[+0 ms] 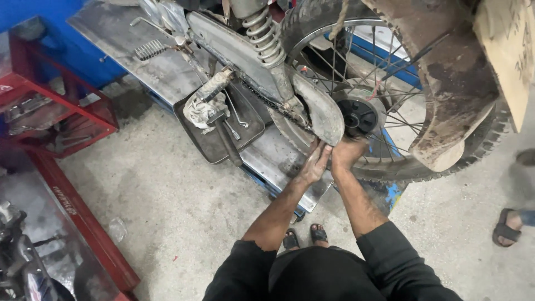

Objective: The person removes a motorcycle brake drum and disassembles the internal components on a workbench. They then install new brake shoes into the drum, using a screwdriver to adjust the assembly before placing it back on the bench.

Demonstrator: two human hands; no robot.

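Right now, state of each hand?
Left hand: open, fingers flat against the lower edge of the chain cover.
Right hand: curled under the rear wheel hub; what it grips cannot be told.

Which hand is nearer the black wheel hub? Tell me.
Right. The right hand sits just below the black wheel hub; the left hand is farther left, under the chain guard.

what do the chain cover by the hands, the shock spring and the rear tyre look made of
Chain cover: probably sheet metal, dull grey and scuffed, thin curved edge at both hands.
Shock spring: steel by its look, pale bare coils with a worn sheen.
Rear tyre: black rubber, matte, blocky tread caked in dust.
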